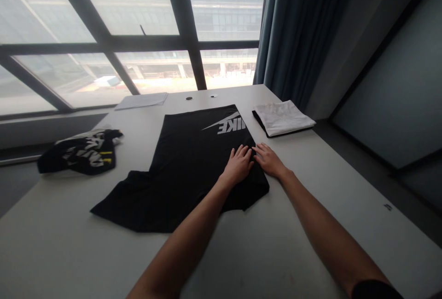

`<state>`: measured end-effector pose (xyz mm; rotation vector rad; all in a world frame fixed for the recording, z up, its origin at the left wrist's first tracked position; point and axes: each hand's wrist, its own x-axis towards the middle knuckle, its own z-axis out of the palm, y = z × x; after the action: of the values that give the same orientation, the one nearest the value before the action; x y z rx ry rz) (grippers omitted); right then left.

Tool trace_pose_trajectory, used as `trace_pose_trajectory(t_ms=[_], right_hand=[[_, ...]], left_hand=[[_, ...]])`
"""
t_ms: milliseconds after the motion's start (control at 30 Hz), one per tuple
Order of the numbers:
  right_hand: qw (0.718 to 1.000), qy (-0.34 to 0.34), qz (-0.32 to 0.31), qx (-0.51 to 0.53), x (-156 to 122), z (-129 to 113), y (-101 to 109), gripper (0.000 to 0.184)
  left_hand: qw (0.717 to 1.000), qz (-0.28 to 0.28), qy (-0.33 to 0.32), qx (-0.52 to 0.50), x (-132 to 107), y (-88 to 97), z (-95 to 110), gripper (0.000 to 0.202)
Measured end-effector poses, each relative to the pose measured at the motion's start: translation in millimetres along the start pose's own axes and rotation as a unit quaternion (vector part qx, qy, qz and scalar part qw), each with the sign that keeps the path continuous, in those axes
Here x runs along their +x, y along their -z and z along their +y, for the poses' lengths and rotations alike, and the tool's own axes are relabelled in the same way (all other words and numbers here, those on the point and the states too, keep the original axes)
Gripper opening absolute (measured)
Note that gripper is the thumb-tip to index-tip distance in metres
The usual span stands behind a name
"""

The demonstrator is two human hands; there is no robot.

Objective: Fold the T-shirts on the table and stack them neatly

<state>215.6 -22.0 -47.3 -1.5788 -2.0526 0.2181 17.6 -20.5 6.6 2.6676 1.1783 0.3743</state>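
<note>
Left hand [238, 164] and right hand [269, 160] flat on black T-shirt [186, 161]

Left hand: palm down, fingers straight and slightly spread, pressed on the fabric near the shirt's right edge. Nothing gripped. Bare forearm runs back toward the lower middle of the frame.

Right hand: palm down just beside the left, fingertips almost meeting it. Fingers lie on the shirt's right edge, and the heel of the hand sits on the table [69, 244]. Released, nothing grasped.

Black T-shirt: spread flat at the middle of the table, directly in front of the person. The right side looks folded inward in a straight line where the hands rest. One sleeve sticks out at the near left, and a small bunch of cloth shows at the near right corner.

Print: white logo [226, 125] on the far right part of the shirt, a swoosh above block letters. Only "IKE" is readable, since the first letter is cut off at the fold.

Right of the shirt, near but not touching: a folded white garment [285, 116] lying on a dark layer, edges squared.

Left side of the table, well apart: a crumpled black-and-white garment [81, 152] with small yellow marks. Its print is too bunched to read.

Far edge: a pale sheet [141, 100] lying flat and two round cable holes [189, 98]. Behind them are a large window [131, 0] with dark frames and a blue-grey curtain [297, 27] at the right
</note>
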Motion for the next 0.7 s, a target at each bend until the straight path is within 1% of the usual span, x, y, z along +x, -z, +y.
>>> trace_pose_trajectory(t_ms=[100,167,200,300,400,500,567,700], right_hand=[[1.0,0.003,-0.002,-0.001,0.3,1.2,0.0,0.046],[1.0,0.005,0.001,-0.002,0.9,3.3,-1.3,0.046],[1.0,0.006,0.003,-0.001,1.2,4.6,-2.1,0.045],[1.0,0.008,0.009,0.005,2.4,8.4,-4.6,0.044],[1.0,0.011,0.008,0.004,3.4,10.1,-5.5,0.045],[1.0,0.013,0.005,-0.002,3.9,9.6,-4.8,0.045],[1.0,0.012,0.005,-0.008,4.0,8.5,-3.9,0.045],[1.0,0.013,0.006,-0.016,4.0,6.1,-2.3,0.046]], left_hand=[[0.996,-0.051,-0.072,-0.016,-10.9,24.3,21.1,0.032],[0.989,-0.073,-0.126,-0.022,-18.4,32.2,35.1,0.033],[0.986,-0.077,-0.145,-0.022,-21.5,32.4,41.2,0.036],[0.984,-0.068,-0.166,-0.011,-26.6,22.1,54.4,0.039],[0.983,-0.049,-0.177,-0.005,-26.4,8.4,59.4,0.033],[0.981,-0.045,-0.191,-0.008,-23.9,1.2,58.0,0.021],[0.979,-0.039,-0.199,-0.012,-22.1,-1.6,55.3,0.017],[0.974,-0.024,-0.22,-0.038,-20.6,-9.6,50.3,0.019]])
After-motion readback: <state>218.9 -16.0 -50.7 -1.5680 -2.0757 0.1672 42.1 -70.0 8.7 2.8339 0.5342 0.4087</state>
